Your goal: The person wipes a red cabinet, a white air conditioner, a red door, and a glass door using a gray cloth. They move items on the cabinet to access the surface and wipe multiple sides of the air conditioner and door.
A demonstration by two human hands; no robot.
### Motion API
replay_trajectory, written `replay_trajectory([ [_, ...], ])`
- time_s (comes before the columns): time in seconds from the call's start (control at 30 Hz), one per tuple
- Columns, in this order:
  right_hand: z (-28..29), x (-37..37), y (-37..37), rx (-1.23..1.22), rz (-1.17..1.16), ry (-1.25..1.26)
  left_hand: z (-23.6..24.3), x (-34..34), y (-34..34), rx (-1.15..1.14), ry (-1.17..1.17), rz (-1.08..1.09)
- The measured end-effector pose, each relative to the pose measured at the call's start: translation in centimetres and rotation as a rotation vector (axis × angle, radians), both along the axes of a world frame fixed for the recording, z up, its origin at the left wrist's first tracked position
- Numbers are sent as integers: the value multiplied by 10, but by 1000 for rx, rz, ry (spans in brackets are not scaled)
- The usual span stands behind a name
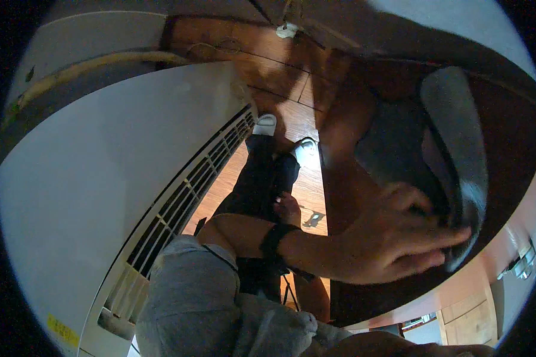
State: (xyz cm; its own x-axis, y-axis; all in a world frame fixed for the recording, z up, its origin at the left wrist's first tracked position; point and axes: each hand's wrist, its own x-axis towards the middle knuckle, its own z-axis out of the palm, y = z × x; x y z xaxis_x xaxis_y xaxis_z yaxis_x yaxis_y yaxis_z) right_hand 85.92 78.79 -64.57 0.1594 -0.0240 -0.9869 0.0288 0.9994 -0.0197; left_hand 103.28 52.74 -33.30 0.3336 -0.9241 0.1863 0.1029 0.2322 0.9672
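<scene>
My left arm, with a black band on the wrist, crosses my body. My left hand (402, 235) is over a grey, padded-looking item (458, 131) on a dark brown surface (506, 131) at the right, fingers bent but apart and touching its near end. I cannot make out what the item is. My right hand (287, 206) hangs low beside my dark trouser leg, behind the left forearm, with fingers curled; whether it holds anything is hidden.
A white panel (83, 190) with a slatted grille (196, 184) runs along my left. My feet, in white slippers (264, 125), stand on wooden floorboards (280, 71) in the narrow gap. A light wooden cabinet (467, 315) shows at lower right.
</scene>
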Motion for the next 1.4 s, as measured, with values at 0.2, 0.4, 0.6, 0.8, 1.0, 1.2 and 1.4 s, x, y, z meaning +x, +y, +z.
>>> replay_trajectory([
  [0.2,1,-40,-10,-76,34,23,-93,-15,-26,296,-224,-20],
  [0.4,57,-34,-22,-293,31,35,-326,4,-79,611,-242,0],
  [0.6,53,-65,-6,-319,21,51,-402,15,-83,685,-354,108],
  [0.8,83,-104,29,-274,39,172,-238,-17,-35,303,-358,210],
  [1.0,108,-89,20,-470,221,175,-17,-29,57,194,58,87],
  [1.2,173,-36,-21,-807,492,-98,8,-28,147,127,-299,-189],
  [1.4,246,16,-53,-959,522,-239,53,6,197,332,-372,-229],
])
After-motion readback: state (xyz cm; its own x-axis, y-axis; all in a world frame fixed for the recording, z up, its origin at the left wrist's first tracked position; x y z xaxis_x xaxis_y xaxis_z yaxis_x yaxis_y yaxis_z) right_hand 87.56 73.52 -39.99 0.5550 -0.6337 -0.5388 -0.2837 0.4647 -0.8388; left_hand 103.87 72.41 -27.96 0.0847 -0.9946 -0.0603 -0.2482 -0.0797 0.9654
